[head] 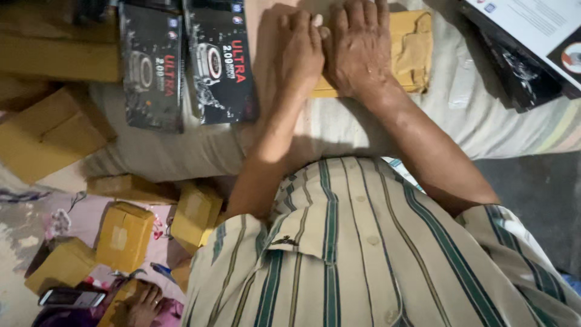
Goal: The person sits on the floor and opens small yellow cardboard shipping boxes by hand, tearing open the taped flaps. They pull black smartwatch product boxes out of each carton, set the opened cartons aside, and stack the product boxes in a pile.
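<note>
Resting on a pale bed [363, 130], a flat tan parcel [411, 51] lies under both palms. Left hand [290, 51] and right hand [360, 45] press flat, fingers together, gripping nothing. Probably light, stiff cardboard; best held by its edges.

I saw a yellow-brown parcel [411, 54] lying on off-white bedding [339, 124], and beside it two black product boxes [219, 60] with red and white print. The shirt [363, 254] was cream with green and tan stripes. Lower down, mustard-yellow cartons [124, 236] lay on a pink floral cloth [60, 221] — and a dark phone [71, 297] too.
</note>
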{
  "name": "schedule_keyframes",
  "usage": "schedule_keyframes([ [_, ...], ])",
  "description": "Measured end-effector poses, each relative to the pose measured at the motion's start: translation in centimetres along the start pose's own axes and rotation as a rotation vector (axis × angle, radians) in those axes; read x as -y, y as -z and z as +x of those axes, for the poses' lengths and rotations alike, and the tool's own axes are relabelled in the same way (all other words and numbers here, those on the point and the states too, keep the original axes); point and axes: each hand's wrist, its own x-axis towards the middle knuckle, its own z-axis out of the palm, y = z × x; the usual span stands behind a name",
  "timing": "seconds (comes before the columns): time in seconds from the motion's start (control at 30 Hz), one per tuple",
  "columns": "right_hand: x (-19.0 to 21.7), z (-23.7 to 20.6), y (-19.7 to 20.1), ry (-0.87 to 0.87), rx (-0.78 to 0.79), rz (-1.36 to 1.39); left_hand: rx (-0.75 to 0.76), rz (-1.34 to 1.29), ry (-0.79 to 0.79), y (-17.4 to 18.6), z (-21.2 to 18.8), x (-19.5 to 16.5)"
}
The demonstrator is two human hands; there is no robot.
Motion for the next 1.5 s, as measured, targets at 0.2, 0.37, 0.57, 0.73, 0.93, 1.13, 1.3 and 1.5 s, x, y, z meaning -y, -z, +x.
schedule_keyframes([
  [0.2,-5.1,-3.1,3.3,-0.111,0.022,-0.291,-0.008,-0.024,-0.009,1.2,-0.2,-2.2],
  [0.37,-4.2,-3.2,4.9,-0.239,0.093,-0.105,0.004,-0.011,-0.014,3.7,0.3,-4.3],
  [0.57,-3.2,-3.6,5.7,-0.307,-0.133,0.261,-0.089,-0.136,-0.175,7.1,-2.3,-5.3],
  [0.73,-4.2,-4.9,6.5,-0.327,-0.277,1.009,-0.347,-0.25,-0.406,7.4,-3.0,-5.0],
  [0.93,-6.7,-4.8,8.4,0.216,-0.395,0.43,-0.232,0.008,-0.717,8.5,-2.7,-2.6],
  [1.13,-2.6,-8.5,8.3,-0.089,-0.067,0.194,0.053,-0.15,-0.558,9.8,-7.4,-4.2],
  [1.3,-0.1,-2.9,5.0,0.027,-0.135,-0.254,-0.206,0.266,-0.462,5.2,-3.3,-7.5],
  [1.5,-2.7,-1.2,2.3,-0.057,0.174,-0.01,0.131,0.386,-0.218,2.3,0.4,-6.2],
])
